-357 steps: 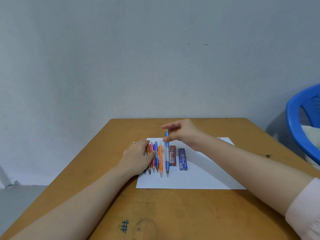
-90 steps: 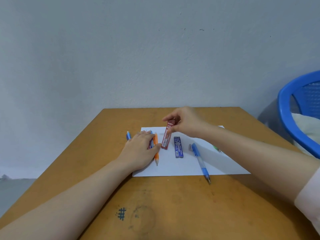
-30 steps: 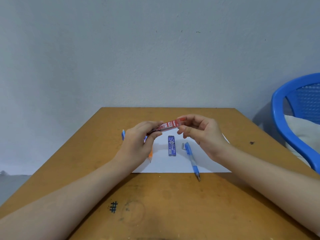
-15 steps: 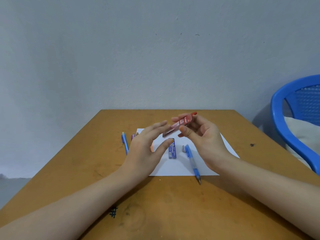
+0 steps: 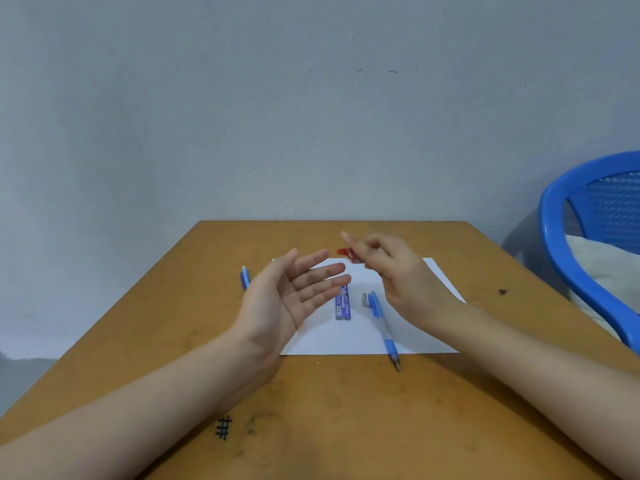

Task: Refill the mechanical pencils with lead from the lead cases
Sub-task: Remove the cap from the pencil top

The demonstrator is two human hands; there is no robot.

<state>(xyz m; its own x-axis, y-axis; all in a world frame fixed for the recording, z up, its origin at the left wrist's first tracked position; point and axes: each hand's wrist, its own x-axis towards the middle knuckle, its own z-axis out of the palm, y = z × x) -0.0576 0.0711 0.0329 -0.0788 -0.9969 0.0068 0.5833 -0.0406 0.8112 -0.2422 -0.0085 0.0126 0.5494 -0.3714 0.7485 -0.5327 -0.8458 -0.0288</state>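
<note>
My right hand [image 5: 398, 271] pinches the red lead case [image 5: 348, 253] above the far edge of the white paper [image 5: 349, 336]; only the case's blurred end shows past the fingers. My left hand [image 5: 284, 299] is held palm up with straight fingers just below and left of the case, holding nothing. A blue lead case [image 5: 343, 304] lies on the paper. To its right lies a blue mechanical pencil [image 5: 382, 327] with its small cap [image 5: 364, 299] off beside it. Another blue pencil [image 5: 245, 277] lies on the table left of the paper. The other pencils are hidden behind my left hand.
The wooden table [image 5: 329, 410] has a pen-drawn hash mark [image 5: 223, 427] near its front. A blue plastic chair [image 5: 588, 244] stands at the right, close to the table. A grey wall rises right behind the table's far edge.
My left hand let go of the red case and turned palm up. My right hand tipped the red case over it, towards the open palm.
</note>
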